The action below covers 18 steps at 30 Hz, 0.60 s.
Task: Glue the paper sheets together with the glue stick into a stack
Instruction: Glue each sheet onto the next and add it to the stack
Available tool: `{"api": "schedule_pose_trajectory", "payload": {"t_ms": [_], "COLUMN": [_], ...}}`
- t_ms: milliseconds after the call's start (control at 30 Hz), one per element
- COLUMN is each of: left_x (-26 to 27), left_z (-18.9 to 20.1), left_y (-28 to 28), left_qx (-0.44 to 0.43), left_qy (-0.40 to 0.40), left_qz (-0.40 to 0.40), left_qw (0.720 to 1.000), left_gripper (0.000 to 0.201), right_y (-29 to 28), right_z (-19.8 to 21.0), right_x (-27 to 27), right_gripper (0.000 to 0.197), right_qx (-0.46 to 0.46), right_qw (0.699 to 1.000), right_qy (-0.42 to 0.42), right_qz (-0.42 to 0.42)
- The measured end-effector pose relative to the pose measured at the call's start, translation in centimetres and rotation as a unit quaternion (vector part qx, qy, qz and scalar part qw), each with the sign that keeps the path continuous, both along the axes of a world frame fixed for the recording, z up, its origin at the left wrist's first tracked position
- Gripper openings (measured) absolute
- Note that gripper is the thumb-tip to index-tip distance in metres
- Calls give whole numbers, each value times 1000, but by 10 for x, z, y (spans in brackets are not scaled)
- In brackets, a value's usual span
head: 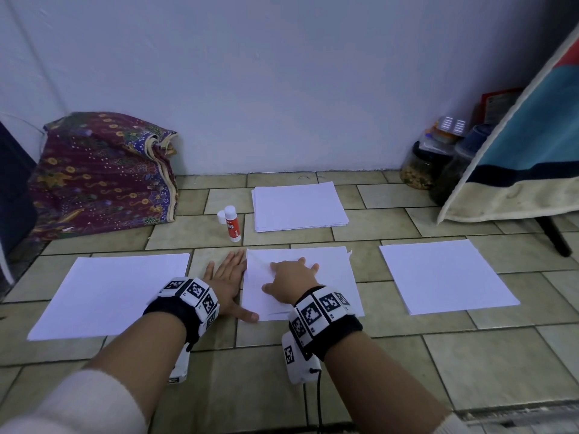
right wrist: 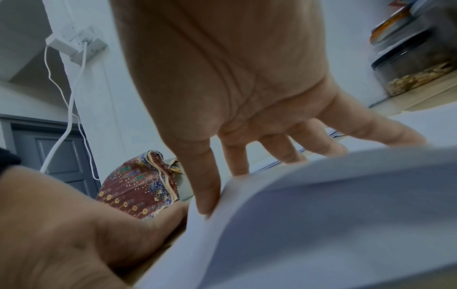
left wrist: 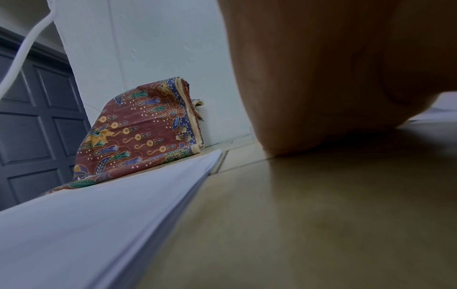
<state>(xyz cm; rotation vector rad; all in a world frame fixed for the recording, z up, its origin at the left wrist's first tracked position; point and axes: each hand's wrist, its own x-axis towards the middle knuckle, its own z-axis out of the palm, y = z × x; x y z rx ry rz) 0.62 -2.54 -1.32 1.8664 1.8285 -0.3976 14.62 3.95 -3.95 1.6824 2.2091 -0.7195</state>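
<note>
Several white paper piles lie on the tiled floor: a left pile (head: 106, 296), a middle pile (head: 300, 277), a right pile (head: 445, 277) and a far pile (head: 297, 208). My right hand (head: 291, 277) presses on the middle pile with spread, straight fingers (right wrist: 207, 195); its top sheet (right wrist: 321, 215) bulges upward near the wrist. My left hand (head: 228, 277) lies flat on the floor along that pile's left edge, thumb touching its near corner. Its palm (left wrist: 333, 78) rests on the tile beside the left pile (left wrist: 99, 215). An uncapped red-and-white glue stick (head: 232, 223) stands past my left fingertips, its cap (head: 221, 217) beside it.
A folded patterned cloth (head: 103, 170) leans against the wall at the back left. Jars (head: 432, 158) stand at the back right corner. A hanging blue and cream cloth (head: 526, 145) and a black leg (head: 554, 236) close off the right side.
</note>
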Motion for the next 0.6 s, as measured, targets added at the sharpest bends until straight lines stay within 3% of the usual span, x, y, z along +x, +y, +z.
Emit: {"api": "schedule_pose_trajectory", "payload": {"t_ms": [133, 300, 467, 533, 600], "left_x": [0, -2, -9, -10, -7], "left_z": [1, -3, -4, -6, -7], "left_y": [0, 0, 4, 6, 7], "left_qx": [6, 0, -3, 9, 17], "left_qy": [-1, 0, -46, -75, -97], "left_qz": [5, 0, -2, 23, 70], "left_qw": [1000, 1000, 999, 997, 993], "left_gripper": [131, 144, 173, 169, 143], "right_y": [-2, -7, -4, -5, -5], "right_z": [3, 25, 17, 15, 15], "right_x": [-1, 8, 2, -1, -2], "right_gripper": [64, 60, 53, 55, 57], "right_qx": [-1, 8, -7, -11, -12], "right_qw": [1000, 1000, 1000, 1000, 1000], "right_qy": [1, -1, -9, -12, -15], "right_qz": [-3, 27, -2, -13, -18]}}
